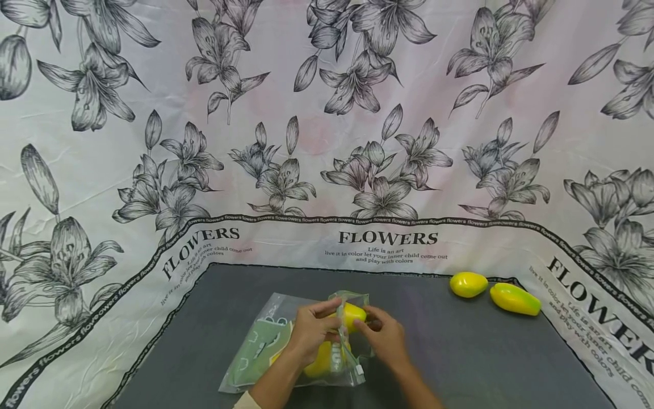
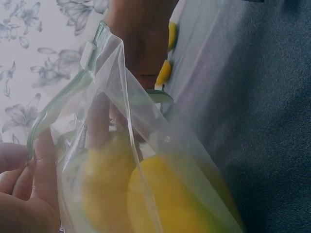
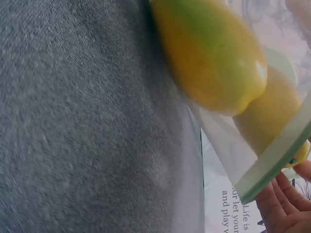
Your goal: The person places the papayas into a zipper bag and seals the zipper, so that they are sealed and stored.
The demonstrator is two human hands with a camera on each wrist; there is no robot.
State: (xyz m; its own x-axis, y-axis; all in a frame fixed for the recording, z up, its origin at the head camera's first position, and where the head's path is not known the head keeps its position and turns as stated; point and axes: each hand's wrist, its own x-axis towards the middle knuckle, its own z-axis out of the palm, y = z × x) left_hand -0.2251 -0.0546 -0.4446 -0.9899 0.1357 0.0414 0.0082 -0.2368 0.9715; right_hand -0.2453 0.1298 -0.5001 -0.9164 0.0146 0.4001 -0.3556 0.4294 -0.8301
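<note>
A clear zip bag (image 1: 273, 304) with a green print lies tilted on the dark table. My left hand (image 1: 313, 329) pinches the rim near the bag's mouth; its fingers (image 2: 44, 165) also show on the green zip edge in the left wrist view. At that mouth my right hand (image 1: 385, 336) holds the end of a yellow fruit (image 1: 353, 317), seen partly through the plastic. Lower in the bag sits another yellow fruit (image 1: 319, 363), yellow-green and mango-like in the right wrist view (image 3: 209, 53). A white zip slider (image 1: 359, 370) hangs at the bag's lower corner.
Near the back right corner of the table lie a rounded yellow fruit (image 1: 468, 284) and a longer yellow-green fruit (image 1: 515, 299). A flower-printed cloth (image 1: 286, 244) rises behind the table and along both sides.
</note>
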